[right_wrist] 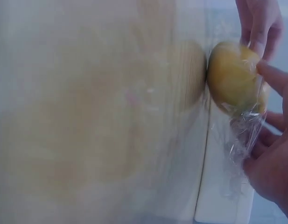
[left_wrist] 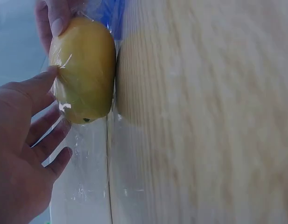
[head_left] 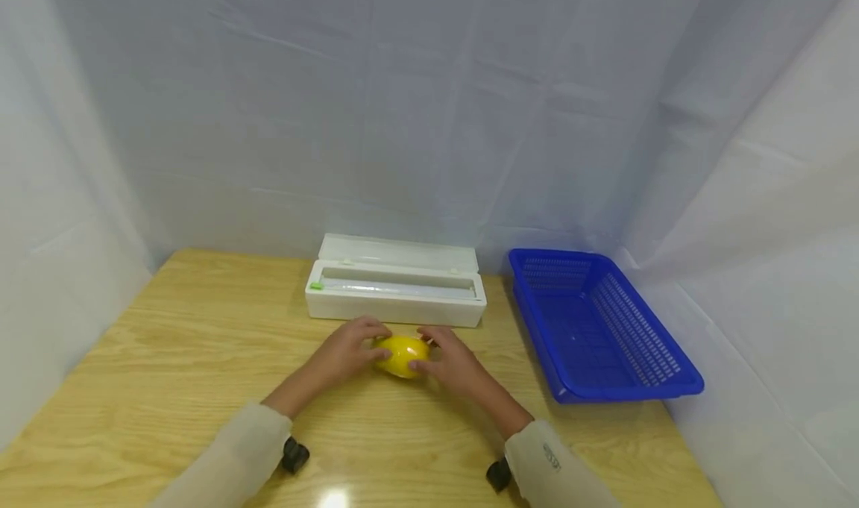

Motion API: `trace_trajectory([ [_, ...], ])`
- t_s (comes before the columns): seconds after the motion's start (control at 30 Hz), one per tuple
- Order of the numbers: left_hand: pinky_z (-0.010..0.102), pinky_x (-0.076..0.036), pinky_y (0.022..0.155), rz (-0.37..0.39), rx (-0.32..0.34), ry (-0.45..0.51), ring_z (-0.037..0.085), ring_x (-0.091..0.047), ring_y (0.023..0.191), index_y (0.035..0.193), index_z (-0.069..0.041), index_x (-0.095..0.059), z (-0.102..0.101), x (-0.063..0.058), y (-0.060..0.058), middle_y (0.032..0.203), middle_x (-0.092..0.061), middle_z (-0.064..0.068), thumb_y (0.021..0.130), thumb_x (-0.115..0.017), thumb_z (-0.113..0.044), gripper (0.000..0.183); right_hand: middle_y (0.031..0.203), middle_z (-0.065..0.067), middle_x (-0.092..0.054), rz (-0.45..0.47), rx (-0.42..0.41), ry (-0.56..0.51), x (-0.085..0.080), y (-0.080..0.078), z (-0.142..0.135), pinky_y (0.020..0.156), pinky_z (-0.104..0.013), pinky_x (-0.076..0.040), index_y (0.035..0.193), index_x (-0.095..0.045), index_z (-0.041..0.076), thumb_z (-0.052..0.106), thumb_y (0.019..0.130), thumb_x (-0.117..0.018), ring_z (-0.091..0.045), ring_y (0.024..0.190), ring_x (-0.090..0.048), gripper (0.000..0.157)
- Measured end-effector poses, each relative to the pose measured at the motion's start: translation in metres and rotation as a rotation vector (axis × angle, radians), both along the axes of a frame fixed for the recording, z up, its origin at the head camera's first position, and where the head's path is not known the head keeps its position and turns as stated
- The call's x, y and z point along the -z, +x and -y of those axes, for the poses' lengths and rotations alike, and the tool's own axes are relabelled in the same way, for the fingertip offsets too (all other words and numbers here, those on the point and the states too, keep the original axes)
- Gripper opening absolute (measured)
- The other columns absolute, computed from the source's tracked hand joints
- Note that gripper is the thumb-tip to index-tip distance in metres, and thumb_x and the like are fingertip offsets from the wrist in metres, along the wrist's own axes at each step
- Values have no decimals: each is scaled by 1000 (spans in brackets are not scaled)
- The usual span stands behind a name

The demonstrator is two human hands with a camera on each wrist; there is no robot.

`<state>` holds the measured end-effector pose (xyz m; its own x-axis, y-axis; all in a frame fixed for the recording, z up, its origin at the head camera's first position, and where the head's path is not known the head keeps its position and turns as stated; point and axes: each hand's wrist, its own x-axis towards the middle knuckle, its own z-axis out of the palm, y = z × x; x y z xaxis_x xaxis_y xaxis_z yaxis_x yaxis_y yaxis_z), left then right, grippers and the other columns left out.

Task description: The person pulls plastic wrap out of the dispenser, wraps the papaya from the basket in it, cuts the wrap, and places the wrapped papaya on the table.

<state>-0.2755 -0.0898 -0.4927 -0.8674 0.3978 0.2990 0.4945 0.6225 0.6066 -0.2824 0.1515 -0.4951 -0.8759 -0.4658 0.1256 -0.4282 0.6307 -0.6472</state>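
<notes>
A yellow mango (head_left: 401,355) wrapped in clear cling film sits low over the wooden table, between both hands. My left hand (head_left: 349,350) holds its left side; in the left wrist view the thumb (left_wrist: 38,84) presses the film against the fruit while the other fingers spread behind it. On the other side, my right hand (head_left: 456,365) holds the mango's right end. Loose, crumpled cling film (right_wrist: 242,144) gathers at that end, among the right fingers in the right wrist view. Parts of the fingertips are hidden behind the fruit.
Just behind the hands stands a white cling film dispenser box (head_left: 396,310), its lid (head_left: 396,251) raised and a roll inside. A blue plastic basket (head_left: 546,336) stands to the right. Pale sheets (head_left: 403,120) hang around the wooden table (head_left: 168,374).
</notes>
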Motion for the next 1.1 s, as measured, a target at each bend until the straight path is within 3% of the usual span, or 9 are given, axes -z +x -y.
trace_trajectory([
  [0.23, 41, -49, 94, -110, 74, -28, 22, -58, 110, 113, -12, -68, -11, -2, 10, 116, -62, 1, 85, -72, -26, 32, 122, -2, -51, 26, 77, -7, -4, 32, -6, 86, -34, -50, 130, -55, 14, 47, 86, -67, -17, 105, -53, 57],
  [0.5, 41, -47, 94, -222, 75, -35, 22, -54, 107, 103, -12, -72, -15, -1, 13, 109, -61, 3, 84, -73, -16, 20, 120, -1, -53, 23, 89, -13, -6, 52, -12, 77, -28, -51, 126, -56, 16, 47, 93, -57, -16, 100, -56, 46],
  [0.57, 40, -48, 92, -206, 86, -6, 21, -54, 105, 103, -13, -72, -15, 1, 14, 108, -60, 3, 85, -72, -14, 18, 120, -1, -53, 35, 86, -44, -7, 56, -13, 76, -27, -51, 126, -57, 17, 46, 94, -55, -15, 99, -56, 43],
  [0.67, 39, -49, 91, -124, 97, 68, 18, -55, 105, 107, -14, -71, -16, 5, 17, 110, -60, 0, 89, -68, -15, 19, 119, -1, -54, 23, 64, -95, -4, 59, -16, 78, -26, -51, 124, -59, 17, 43, 95, -55, -13, 97, -56, 39],
  [0.83, 40, -49, 93, 21, 110, 148, 15, -56, 107, 115, -17, -66, -22, 7, 24, 116, -60, -5, 94, -61, -30, 26, 117, -1, -55, 42, 1, -164, 3, 65, -25, 79, -26, -52, 121, -62, 18, 36, 95, -59, -12, 93, -58, 32],
  [0.97, 38, -50, 89, 97, 99, 182, 17, -57, 104, 119, -18, -63, -28, 5, 27, 116, -59, -3, 93, -61, -39, 34, 117, 0, -55, 54, -83, -150, 5, 71, -31, 79, -25, -52, 123, -61, 20, 29, 93, -63, -12, 93, -59, 30],
  [1.1, 43, -48, 93, 80, 50, 159, 21, -55, 110, 119, -17, -63, -32, 3, 27, 120, -57, 1, 90, -64, -40, 36, 118, 2, -56, -50, -197, -81, 5, 75, -31, 79, -23, -52, 125, -61, 19, 17, 92, -65, -12, 93, -60, 34],
])
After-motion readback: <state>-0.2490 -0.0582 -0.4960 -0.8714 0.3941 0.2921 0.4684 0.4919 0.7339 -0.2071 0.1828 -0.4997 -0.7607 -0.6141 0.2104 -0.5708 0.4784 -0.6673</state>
